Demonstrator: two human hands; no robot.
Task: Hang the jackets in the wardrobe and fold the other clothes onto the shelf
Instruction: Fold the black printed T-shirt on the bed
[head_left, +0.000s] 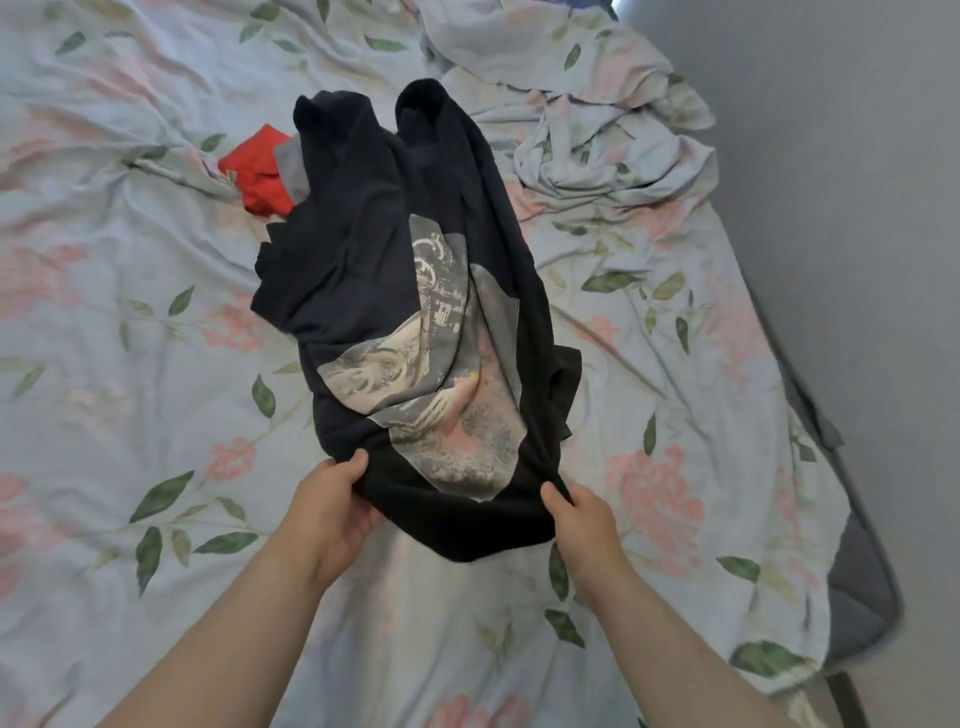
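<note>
Head view, and you've got the dark T-shirt (395, 312) spread down the middle of the bed (130, 364), bunched and twisted, its grey print facing up. Your left hand (332, 504) pinches the near hem on its side, and your right hand (582, 514) does the same opposite. The fingers (358, 462) of both are curled into the cloth, grasping it. The hem lifts a little off the sheet between them, and the far end lies rumpled on the bed.

By my reading you're early in this one: the shirt isn't flattened yet, no fold is made, and the shelf and wardrobe are nowhere in sight. A red garment (257, 179) waits just beyond the shirt's far left shoulder, with a scrap of grey cloth (288, 161) touching it, so at least that is left to do. No jackets show here.

Toward the far right corner sits a crumpled heap of bedding (587, 135), close to the shirt's right side. It and the wrinkled sheet could crowd you when you smooth the shirt out, and the wall (857, 156) runs along the bed's right edge
</note>
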